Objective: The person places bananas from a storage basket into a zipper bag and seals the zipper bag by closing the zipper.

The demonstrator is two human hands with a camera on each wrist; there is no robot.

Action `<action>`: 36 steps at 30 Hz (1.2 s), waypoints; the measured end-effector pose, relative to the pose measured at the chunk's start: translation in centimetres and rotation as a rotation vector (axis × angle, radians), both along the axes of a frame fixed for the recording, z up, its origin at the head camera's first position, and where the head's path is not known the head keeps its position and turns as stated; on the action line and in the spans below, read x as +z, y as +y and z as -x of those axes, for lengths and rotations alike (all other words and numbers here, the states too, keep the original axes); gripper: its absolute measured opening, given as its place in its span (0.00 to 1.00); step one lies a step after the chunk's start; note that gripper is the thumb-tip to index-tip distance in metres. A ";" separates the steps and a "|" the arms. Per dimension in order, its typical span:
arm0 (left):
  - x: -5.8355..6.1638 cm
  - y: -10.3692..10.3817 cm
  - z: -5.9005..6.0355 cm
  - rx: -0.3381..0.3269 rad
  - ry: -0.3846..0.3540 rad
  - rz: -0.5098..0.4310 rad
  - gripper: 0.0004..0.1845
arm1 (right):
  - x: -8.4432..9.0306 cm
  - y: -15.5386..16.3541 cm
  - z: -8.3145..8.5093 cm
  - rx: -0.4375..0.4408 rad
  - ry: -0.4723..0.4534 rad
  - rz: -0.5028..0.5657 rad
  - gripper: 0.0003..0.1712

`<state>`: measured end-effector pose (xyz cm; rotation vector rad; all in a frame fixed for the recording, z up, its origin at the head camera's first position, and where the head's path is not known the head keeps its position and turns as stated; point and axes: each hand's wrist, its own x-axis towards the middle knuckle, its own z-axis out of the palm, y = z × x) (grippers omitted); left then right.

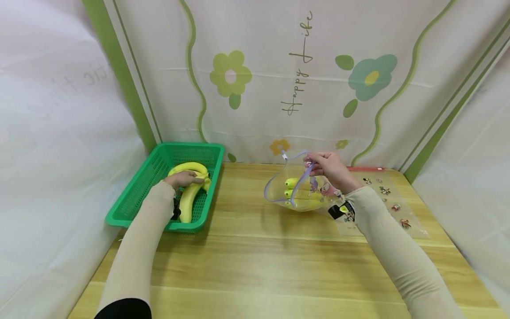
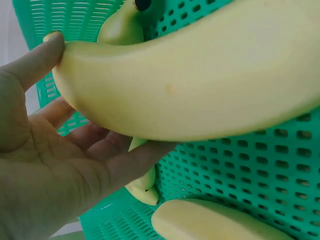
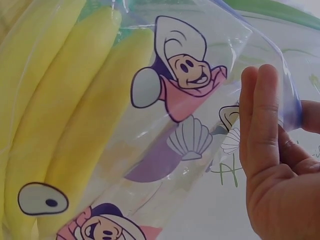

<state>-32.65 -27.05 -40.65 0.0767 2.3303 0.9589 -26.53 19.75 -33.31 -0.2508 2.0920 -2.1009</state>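
From the head view, both sleeved forearms reach across the pale wood-grain bench. At ten o'clock, the left hand lies over a banana inside a green perforated plastic basket, with more bananas lying beside it. At one o'clock, the right hand holds up the rim of a clear zip bag that rests on the bench with yellow bananas inside.

The left wrist view shows what the head view cannot: the thumb presses the banana's end while the fingers curl under its smooth, curved, matte-yellow body, so the hand grips it. The basket's slotted mesh wall fills the background.

The right wrist view reveals the bag's glossy, crinkled film printed with cartoon figures and a shell, its edge trimmed in blue-violet. The right hand's fingers lie against the outside of the film with the thumb behind it, pinching the bag. Three bananas lie side by side within.

Farther back, a clear sticker sheet lies flat at two o'clock, before a flower-printed cloth backdrop.
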 end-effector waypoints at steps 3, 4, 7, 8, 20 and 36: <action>-0.2 -0.1 0.0 -0.004 0.006 -0.048 0.37 | 0.0 0.0 -0.1 0.002 -0.003 0.009 0.14; -0.2 -0.1 0.0 -0.005 0.006 -0.062 0.37 | 0.0 -0.1 -0.1 0.001 -0.004 0.010 0.14; -0.2 -0.1 0.0 0.009 -0.001 -0.096 0.37 | 0.1 -0.1 -0.1 -0.001 -0.008 0.009 0.14; -0.3 -0.1 0.0 0.013 -0.002 -0.107 0.36 | 0.2 -0.1 -0.2 -0.002 -0.006 0.006 0.14; -0.8 -0.6 -0.2 0.008 -0.004 -0.222 0.38 | 0.3 0.0 -0.5 0.002 -0.009 -0.015 0.14; 2.9 -0.9 -1.5 0.328 0.193 -0.465 0.34 | 0.4 0.1 -0.4 0.012 -0.019 -0.029 0.14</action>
